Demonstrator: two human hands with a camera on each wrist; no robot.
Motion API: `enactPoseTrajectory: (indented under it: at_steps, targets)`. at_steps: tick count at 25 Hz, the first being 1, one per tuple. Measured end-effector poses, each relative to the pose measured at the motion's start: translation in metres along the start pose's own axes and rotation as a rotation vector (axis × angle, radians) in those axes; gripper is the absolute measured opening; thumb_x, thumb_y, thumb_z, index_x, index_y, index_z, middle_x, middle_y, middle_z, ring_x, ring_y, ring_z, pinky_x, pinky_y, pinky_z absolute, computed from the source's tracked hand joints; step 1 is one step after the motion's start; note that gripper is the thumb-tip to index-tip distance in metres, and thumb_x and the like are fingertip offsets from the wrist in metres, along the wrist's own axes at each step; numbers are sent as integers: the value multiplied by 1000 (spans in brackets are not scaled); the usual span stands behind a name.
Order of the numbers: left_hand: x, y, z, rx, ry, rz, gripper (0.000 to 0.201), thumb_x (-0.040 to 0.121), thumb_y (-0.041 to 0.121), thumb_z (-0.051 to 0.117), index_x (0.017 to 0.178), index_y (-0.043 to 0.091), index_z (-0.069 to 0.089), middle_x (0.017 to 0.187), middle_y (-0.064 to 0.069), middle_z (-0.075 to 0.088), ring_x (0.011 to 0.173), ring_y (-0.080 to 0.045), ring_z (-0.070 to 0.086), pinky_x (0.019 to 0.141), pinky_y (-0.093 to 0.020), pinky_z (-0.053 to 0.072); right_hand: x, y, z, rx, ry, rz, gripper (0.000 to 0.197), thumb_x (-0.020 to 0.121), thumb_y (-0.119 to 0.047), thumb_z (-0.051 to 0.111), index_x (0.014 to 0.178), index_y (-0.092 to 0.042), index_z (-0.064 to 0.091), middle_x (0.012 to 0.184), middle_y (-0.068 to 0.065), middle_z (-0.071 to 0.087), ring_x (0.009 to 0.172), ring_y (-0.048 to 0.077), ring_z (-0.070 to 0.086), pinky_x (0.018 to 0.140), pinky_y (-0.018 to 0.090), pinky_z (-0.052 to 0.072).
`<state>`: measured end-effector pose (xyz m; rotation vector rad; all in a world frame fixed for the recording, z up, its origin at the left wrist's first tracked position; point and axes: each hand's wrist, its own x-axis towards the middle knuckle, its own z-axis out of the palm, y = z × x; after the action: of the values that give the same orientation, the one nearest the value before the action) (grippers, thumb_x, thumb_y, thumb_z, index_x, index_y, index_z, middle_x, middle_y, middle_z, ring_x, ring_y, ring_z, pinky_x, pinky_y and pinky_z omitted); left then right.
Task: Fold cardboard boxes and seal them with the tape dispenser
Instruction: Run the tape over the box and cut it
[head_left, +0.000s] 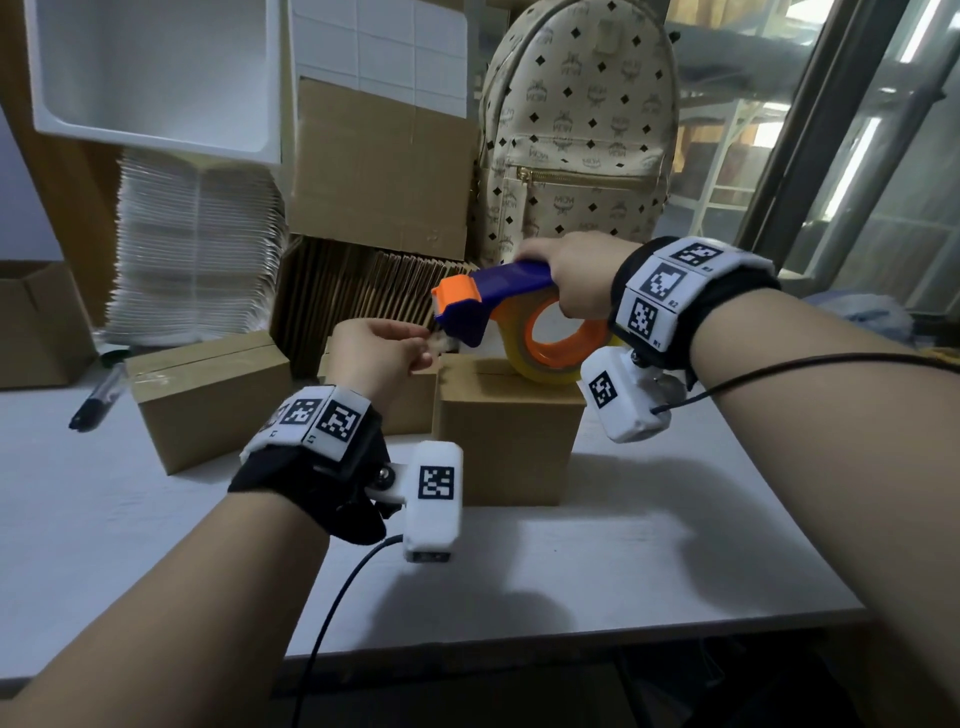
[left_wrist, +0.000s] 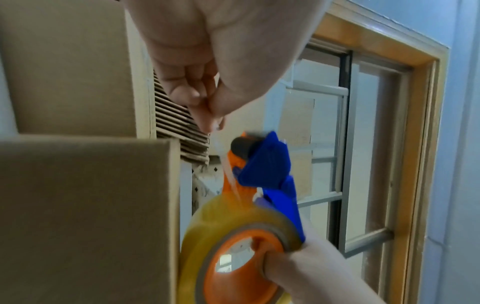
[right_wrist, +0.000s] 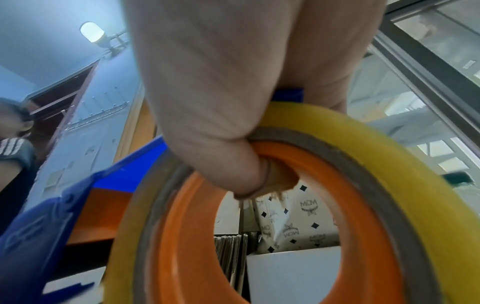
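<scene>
A: Right hand (head_left: 582, 280)?
B: Wrapped round the blue-and-orange tape dispenser (head_left: 498, 306), thumb hooked into the orange core, held just above the small cardboard box (head_left: 509, 431).
A: Left hand (head_left: 374, 358)?
B: Pinching the clear tape end (left_wrist: 217, 127) (blurred) by the dispenser's nose. Second box (head_left: 208, 400) resting to the left on the white table (head_left: 623, 561).

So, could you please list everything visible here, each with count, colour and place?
tape dispenser: 1, blue and orange, held above the middle box
tape roll: 1, yellowish, on the dispenser
cardboard boxes: 2 folded, brown, on the table, plus an open one far left
flat cardboard stack: 1, brown, behind the boxes
marker: 1, black, left on the table
backpack: 1, cream patterned, behind
table: 1, white
left hand: pinches the tape end
right hand: grips the dispenser
</scene>
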<state>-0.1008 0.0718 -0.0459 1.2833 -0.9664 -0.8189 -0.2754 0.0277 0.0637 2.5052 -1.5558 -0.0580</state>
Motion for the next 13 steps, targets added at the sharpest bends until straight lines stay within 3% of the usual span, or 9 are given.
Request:
enactPoseTrajectory:
  at_steps: [5, 10, 13]
  targets:
    - [5, 1, -14, 15, 58, -45, 14, 89, 4, 57, 84, 12, 68, 82, -6, 68, 69, -9, 64, 58, -18, 45, -2, -4, -4, -25, -28, 9, 63, 82, 5, 50, 136, -26, 37, 100, 7, 52, 89, 27, 54, 71, 34, 44]
    - [4, -10, -24, 61, 80, -97, 15, 90, 2, 56, 86, 10, 68, 82, -5, 66, 73, -10, 61, 74, -23, 52, 0, -13, -5, -20, 11, -17, 64, 83, 3, 52, 138, -27, 35, 96, 5, 52, 82, 24, 51, 67, 33, 41]
    - [0, -21, -25, -1, 47, -182, 14, 89, 0, 56, 87, 7, 68, 83, -7, 66, 72, -10, 59, 66, -20, 48, -3, -7, 0, 63, 45, 30, 68, 83, 0, 55, 140, -29, 32, 101, 7, 55, 79, 25, 52, 63, 30, 41]
